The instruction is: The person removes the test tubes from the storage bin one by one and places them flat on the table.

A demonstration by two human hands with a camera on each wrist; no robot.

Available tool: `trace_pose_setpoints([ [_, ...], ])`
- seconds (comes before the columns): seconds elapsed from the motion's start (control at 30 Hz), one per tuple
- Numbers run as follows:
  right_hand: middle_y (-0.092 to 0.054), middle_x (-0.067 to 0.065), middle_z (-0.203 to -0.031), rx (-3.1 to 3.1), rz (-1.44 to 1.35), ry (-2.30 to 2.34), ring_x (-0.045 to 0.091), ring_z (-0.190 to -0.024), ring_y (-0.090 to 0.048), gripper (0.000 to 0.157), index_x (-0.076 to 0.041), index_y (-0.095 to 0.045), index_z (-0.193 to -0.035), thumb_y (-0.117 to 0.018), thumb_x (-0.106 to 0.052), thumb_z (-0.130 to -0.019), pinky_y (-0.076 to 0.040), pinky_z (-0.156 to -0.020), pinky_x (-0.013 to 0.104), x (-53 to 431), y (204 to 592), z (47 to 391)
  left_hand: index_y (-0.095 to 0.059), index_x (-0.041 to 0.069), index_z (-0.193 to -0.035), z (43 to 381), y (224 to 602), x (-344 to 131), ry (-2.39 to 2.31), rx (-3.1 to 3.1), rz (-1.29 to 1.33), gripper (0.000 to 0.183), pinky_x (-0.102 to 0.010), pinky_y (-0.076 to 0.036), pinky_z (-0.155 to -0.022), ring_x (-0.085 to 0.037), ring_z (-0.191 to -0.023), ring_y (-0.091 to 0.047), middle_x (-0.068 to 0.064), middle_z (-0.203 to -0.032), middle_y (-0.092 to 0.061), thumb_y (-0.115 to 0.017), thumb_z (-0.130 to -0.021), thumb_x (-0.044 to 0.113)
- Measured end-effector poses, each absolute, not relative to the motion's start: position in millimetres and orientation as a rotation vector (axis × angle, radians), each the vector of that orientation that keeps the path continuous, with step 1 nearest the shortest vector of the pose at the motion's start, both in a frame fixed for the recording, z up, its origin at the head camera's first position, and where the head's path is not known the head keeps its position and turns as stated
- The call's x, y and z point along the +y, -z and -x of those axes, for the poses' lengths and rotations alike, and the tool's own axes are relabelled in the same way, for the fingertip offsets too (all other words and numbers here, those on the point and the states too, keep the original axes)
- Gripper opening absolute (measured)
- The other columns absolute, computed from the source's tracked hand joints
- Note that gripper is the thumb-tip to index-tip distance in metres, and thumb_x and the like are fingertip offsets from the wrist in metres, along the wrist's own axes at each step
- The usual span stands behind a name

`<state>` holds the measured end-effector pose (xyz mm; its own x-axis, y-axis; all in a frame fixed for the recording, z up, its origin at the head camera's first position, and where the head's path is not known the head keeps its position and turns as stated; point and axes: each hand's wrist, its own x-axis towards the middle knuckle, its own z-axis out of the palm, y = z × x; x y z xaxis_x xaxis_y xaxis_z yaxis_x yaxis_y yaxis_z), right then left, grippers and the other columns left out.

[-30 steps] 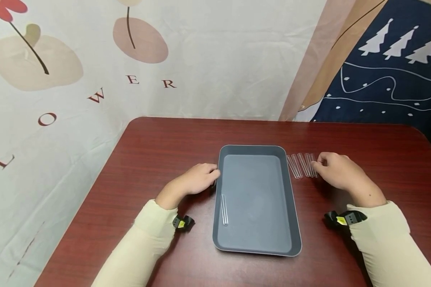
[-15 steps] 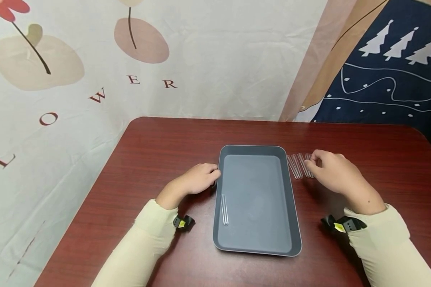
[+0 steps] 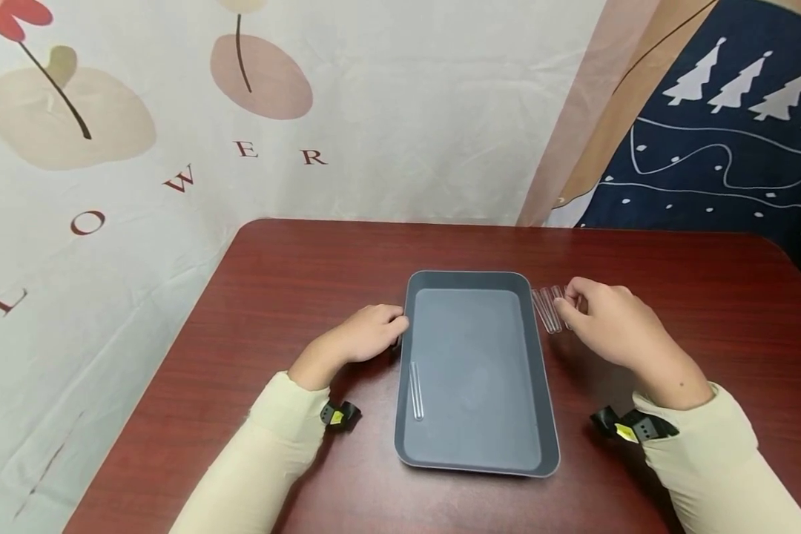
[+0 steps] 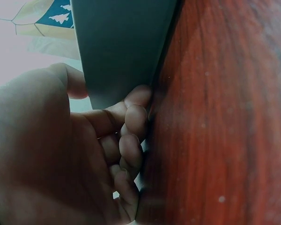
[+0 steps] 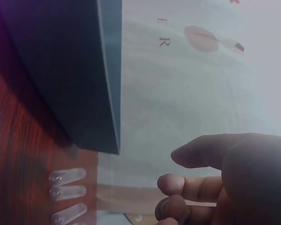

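My left hand holds the left wall of a grey rectangular tray. In the left wrist view its thumb lies at the rim and its curled fingers press the outer side, low by the table. Right of the tray lies a row of clear test tubes, partly hidden by my right hand, which hovers over them. The right wrist view shows that hand's thumb and fingers apart, nothing between them, beside the rounded tube ends. Another clear tube lies inside the tray, at its left side.
The dark red wooden table has rounded far corners. Behind it hangs a pale cloth with printed letters, and a navy cloth with white trees is at the right. The tray's raised wall stands between the row of tubes and the tray floor.
My right hand has moved left along the row, from the rightmost tubes toward the tray, and now covers more of them. The left hand and the tray have stayed put.
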<state>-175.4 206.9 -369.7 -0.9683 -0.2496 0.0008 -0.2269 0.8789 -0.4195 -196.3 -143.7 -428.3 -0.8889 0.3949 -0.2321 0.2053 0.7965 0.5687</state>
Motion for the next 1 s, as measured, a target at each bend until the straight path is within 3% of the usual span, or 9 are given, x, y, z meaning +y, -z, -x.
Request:
trace_pose_setpoints([
  [1.0,-0.048,-0.005,-0.062,3.076,0.597,0.812,0.009,-0.056,-0.043,0.009,-0.018,-0.061,-0.090,-0.060,-0.023,-0.097,-0.035,-0.052,0.026,160.1,354.0,138.0,-0.055,0.015,-0.075,195.8,427.1,-144.4,-0.774,2.656,-0.461,0.032,-0.031,-0.043,-0.073,-0.016,-0.069,-0.054,0.000,-0.070,-0.057,-0.037,-0.098,0.028],
])
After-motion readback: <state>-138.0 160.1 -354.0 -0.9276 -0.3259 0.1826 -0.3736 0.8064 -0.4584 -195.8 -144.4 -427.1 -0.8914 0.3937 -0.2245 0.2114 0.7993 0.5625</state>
